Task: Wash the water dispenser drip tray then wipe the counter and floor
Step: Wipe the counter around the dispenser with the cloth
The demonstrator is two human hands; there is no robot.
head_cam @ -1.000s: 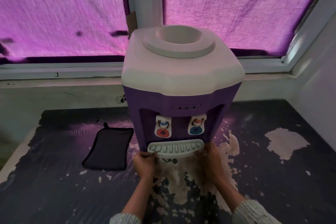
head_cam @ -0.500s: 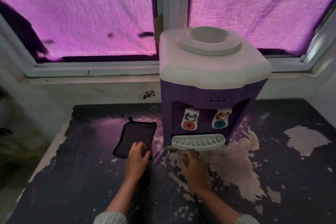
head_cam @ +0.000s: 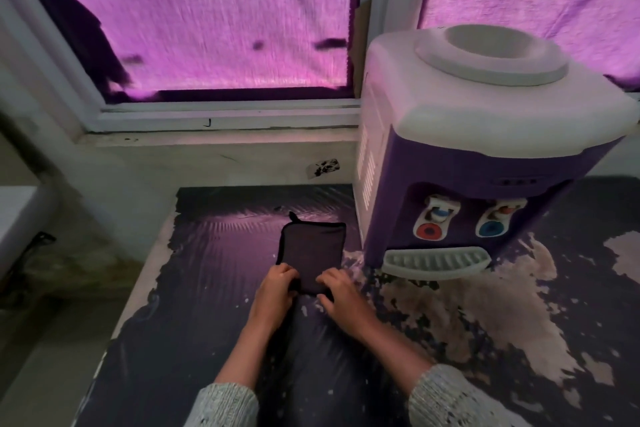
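Dark counter (head_cam: 207, 288), coating peeled in pale patches, under a pink-curtained window (head_cam: 214, 17). Left hand (head_cam: 273, 291) and right hand (head_cam: 341, 293), fingers curled, pinch the near edge of a dark cloth (head_cam: 311, 250) lying flat. Drip tray (head_cam: 436, 263) sits in the purple dispenser (head_cam: 485, 156), right of the cloth.

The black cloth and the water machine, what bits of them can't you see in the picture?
Head view only:
- Near edge of the black cloth: covered by the left hand and right hand.
- Inside of the drip tray: hidden under its slotted cover.
- Water dispenser right side and back: turned away from the camera.
- Indicator lights: too small to read.
- Curtain marks: blurred.
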